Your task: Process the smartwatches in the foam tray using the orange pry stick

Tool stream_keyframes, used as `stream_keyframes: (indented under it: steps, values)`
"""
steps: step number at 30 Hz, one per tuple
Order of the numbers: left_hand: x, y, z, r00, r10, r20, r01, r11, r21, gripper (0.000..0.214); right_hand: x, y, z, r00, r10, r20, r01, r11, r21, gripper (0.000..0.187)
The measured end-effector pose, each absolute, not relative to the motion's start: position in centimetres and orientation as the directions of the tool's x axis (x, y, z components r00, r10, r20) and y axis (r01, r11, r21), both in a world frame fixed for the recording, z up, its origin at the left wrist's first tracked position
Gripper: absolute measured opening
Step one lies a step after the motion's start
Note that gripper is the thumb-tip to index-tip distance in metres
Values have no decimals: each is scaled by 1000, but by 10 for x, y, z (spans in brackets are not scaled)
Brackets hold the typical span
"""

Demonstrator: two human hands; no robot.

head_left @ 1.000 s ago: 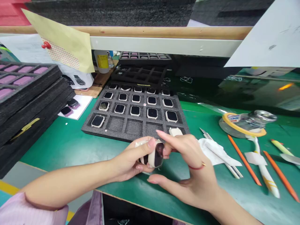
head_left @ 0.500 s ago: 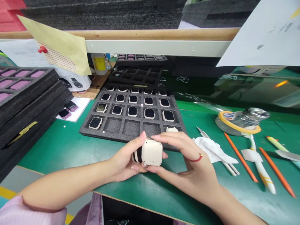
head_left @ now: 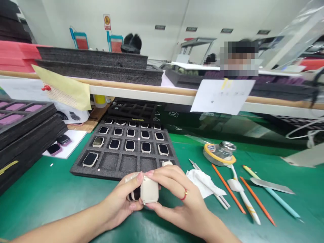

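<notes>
My right hand (head_left: 184, 206) pinches a cream smartwatch case (head_left: 150, 191) between thumb and fingers at its lower and upper edges, with the case's plain cream face towards me. My left hand (head_left: 116, 206) is closed around at least one more cream watch case with a dark face (head_left: 136, 193), pressed close beside the first; the fingers partly hide it. Both hands meet just in front of a grey foam tray (head_left: 101, 172). Rows of cream watches with black screens lie in its pockets, and several front-row pockets hold none. One cream watch (head_left: 167, 163) shows behind my right fingers.
Stacked foam trays (head_left: 37, 135) with purple watch parts stand at the left. To the right lie a white cloth (head_left: 202, 182), orange sticks (head_left: 229, 189), a toothbrush (head_left: 246, 202), a blade (head_left: 272, 185) and a glass bottle with a tape roll (head_left: 211, 158). A shelf (head_left: 141, 92) crosses behind.
The camera has tilted up and turned right, so the room and people beyond the shelf now show. My hands keep the same hold on the watch cases, which look slightly turned.
</notes>
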State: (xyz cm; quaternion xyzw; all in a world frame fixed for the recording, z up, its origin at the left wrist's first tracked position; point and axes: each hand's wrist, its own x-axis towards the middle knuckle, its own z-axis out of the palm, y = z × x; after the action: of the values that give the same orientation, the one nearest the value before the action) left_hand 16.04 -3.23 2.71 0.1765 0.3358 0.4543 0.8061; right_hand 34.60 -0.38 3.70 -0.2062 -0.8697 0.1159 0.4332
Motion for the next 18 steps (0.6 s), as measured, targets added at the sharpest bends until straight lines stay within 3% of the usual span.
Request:
stream_keyframes:
  steps: [5,18]
  values:
    - [159,-35,27,323,828,-459,-565,557,608,56,344,-1,37,-536,458,709,220,887,-407,56]
    - [166,-34,33,83,932,-353,-394,356,847,62,344,10,25,-527,382,759,211,924,-318,55]
